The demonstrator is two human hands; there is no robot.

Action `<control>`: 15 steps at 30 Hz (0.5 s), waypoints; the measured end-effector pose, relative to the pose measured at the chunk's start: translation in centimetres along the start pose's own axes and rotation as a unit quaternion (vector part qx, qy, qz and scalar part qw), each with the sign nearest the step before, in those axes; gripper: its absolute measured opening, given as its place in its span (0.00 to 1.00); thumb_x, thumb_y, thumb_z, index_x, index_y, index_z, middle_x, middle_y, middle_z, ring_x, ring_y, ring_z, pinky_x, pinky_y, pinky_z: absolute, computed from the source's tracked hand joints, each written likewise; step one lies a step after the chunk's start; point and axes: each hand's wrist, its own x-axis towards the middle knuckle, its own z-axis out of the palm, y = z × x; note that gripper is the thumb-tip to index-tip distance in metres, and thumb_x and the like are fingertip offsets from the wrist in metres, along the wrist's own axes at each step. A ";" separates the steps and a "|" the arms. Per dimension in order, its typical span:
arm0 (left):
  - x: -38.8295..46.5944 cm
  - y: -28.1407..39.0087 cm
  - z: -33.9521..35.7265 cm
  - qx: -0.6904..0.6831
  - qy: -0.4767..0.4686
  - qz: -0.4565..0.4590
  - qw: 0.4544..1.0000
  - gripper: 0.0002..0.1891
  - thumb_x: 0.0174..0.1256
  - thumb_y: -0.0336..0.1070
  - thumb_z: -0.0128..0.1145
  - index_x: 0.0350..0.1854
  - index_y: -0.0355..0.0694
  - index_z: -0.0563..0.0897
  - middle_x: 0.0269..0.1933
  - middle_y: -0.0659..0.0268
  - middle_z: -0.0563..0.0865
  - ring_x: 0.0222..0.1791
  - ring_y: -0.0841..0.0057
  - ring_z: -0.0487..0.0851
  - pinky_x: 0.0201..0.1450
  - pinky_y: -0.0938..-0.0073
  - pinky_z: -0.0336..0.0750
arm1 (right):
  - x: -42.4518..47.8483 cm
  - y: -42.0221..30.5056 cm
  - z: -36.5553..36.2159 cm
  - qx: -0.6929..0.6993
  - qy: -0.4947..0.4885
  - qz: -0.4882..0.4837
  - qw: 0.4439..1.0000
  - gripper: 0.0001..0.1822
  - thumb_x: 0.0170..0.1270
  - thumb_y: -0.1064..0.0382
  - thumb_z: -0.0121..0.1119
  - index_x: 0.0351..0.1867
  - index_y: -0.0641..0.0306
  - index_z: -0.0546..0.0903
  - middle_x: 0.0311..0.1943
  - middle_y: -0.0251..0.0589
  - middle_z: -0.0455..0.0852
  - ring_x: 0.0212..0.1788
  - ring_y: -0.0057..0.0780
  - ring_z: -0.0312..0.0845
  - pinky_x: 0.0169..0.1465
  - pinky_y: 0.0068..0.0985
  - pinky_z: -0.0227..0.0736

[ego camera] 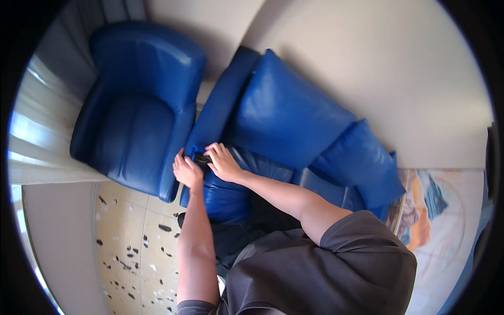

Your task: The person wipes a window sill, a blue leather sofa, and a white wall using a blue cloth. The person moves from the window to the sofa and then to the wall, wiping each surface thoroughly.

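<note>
A small black item [202, 158], which looks like fabric or part of the cushion's underside, lies between my two hands. My right hand [224, 161] pinches its right side, fingers curled over a bit of bright blue material [195, 150]. From the left, my left hand [188, 171] meets the same spot with bent fingers; part of its grip is hidden. Just below the hands bulges a blue leather seat cushion [228, 199], and the blue sofa's armrest [214, 106] rises beyond them.
A blue leather armchair [134, 130] stands to the left, against a pale curtain [43, 141]. Large blue back cushions [289, 114] lean along the sofa by the wall [374, 67]. Dark flecks mark the tiled floor [153, 244]. At right is a picture-patterned surface [437, 220].
</note>
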 end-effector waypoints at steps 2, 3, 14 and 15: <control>-2.1 -2.3 -2.4 -0.026 -0.048 0.077 0.996 0.19 0.78 0.37 0.47 0.66 0.41 0.79 0.57 0.51 0.86 0.57 0.48 0.81 0.62 0.49 0.74 | -6.5 3.2 -1.2 0.076 -0.058 0.116 0.989 0.21 0.67 0.59 0.66 0.56 0.69 0.76 0.56 0.57 0.77 0.59 0.56 0.75 0.63 0.47 0.69; -3.2 -5.2 -4.0 -0.033 -0.078 0.070 0.994 0.21 0.79 0.37 0.48 0.70 0.41 0.76 0.59 0.50 0.85 0.60 0.47 0.80 0.63 0.49 0.74 | -9.9 4.6 -2.6 0.106 -0.083 0.196 0.971 0.23 0.67 0.58 0.67 0.56 0.71 0.76 0.56 0.60 0.78 0.60 0.59 0.75 0.63 0.48 0.70; -20.8 -34.1 -45.5 0.102 -0.530 -0.520 0.662 0.22 0.77 0.55 0.52 0.61 0.43 0.78 0.55 0.55 0.87 0.48 0.62 0.87 0.48 0.53 0.81 | -54.6 -1.0 -21.8 -0.039 0.269 0.743 0.612 0.24 0.68 0.58 0.66 0.61 0.66 0.76 0.56 0.61 0.84 0.61 0.60 0.79 0.65 0.46 0.72; -19.9 -32.7 -45.6 0.126 -0.573 -0.443 0.677 0.21 0.77 0.53 0.51 0.60 0.43 0.78 0.53 0.57 0.87 0.45 0.63 0.87 0.47 0.54 0.81 | -56.7 -1.7 -20.2 -0.068 0.291 0.765 0.571 0.25 0.68 0.58 0.66 0.62 0.66 0.75 0.55 0.62 0.84 0.60 0.61 0.79 0.65 0.47 0.73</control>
